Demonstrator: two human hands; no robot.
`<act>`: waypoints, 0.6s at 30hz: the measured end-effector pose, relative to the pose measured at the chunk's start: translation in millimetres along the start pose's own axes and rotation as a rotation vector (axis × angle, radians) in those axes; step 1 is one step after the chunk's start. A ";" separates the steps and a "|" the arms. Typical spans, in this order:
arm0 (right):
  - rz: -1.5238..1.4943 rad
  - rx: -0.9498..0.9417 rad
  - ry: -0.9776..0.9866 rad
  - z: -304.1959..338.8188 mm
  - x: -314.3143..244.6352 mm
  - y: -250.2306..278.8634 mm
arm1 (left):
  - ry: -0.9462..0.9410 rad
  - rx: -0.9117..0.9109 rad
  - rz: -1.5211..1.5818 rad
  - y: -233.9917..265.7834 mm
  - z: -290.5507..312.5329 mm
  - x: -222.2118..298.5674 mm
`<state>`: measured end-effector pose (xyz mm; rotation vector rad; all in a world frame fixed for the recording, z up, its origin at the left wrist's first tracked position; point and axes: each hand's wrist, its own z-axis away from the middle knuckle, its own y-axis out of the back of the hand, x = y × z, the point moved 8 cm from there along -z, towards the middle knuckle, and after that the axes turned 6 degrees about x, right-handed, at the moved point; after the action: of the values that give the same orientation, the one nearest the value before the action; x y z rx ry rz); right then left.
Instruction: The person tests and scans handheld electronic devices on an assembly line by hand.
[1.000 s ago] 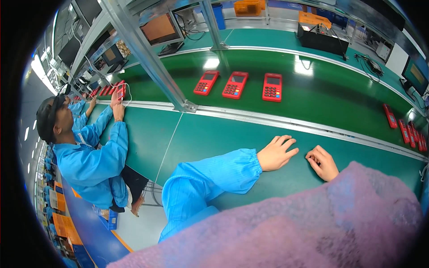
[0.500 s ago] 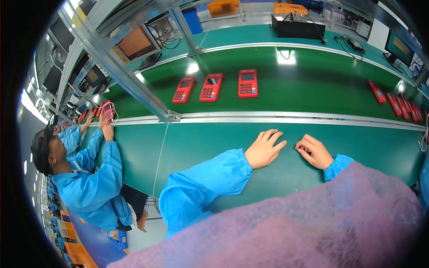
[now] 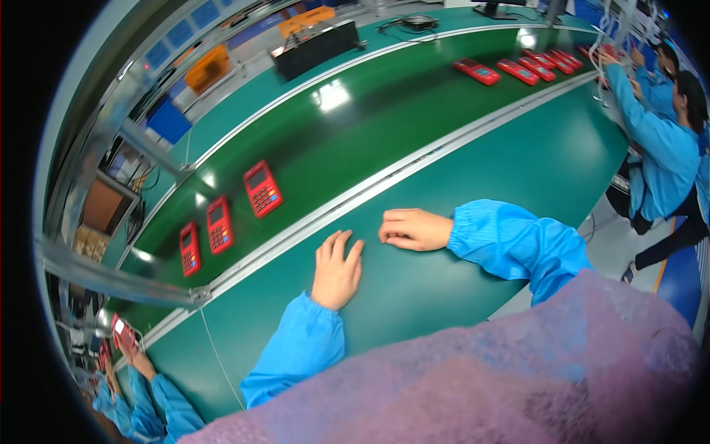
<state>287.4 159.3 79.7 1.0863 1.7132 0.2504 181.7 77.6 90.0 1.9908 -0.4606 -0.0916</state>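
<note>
My left hand point(image 3: 336, 271) lies palm down on the green workbench point(image 3: 414, 311), its fingers apart and nothing in them. To its right, my right hand point(image 3: 417, 229) rests on the bench with fingers curled in loosely, and no object shows in it. The two hands are close but not touching. Beyond the metal rail point(image 3: 355, 194), a red card payment terminal point(image 3: 262, 189) lies on the dark green belt, nearest to my left hand. Two more, a red terminal point(image 3: 220, 225) and another red terminal point(image 3: 190, 249), lie further left, keypads up.
Several red terminals point(image 3: 518, 71) lie on the belt at the far right. Co-workers in blue sit at the right point(image 3: 658, 140) and lower left point(image 3: 144, 403); the left one holds a red terminal point(image 3: 123, 331). A metal post point(image 3: 126, 277) stands at left, and a black box point(image 3: 316, 49) behind the belt.
The view has turned to the right and tilted, so the belt now runs diagonally and the right-hand co-workers show. My hands stay on the bench, close together.
</note>
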 end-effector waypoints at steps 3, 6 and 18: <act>-0.004 -0.007 -0.059 6.7 2.6 7.1 | -0.017 -0.004 0.014 -4.9 -5.3 5.3; 0.008 0.008 -0.029 10.9 3.2 9.5 | -0.021 0.001 0.014 -6.2 -9.1 8.9; -0.014 0.013 -0.018 16.3 5.8 17.1 | 0.007 -0.025 0.027 -11.7 -12.5 14.2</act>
<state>310.0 168.1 79.5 1.0830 1.7076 0.2206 201.4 87.6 87.3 1.9595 -0.4791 -0.0730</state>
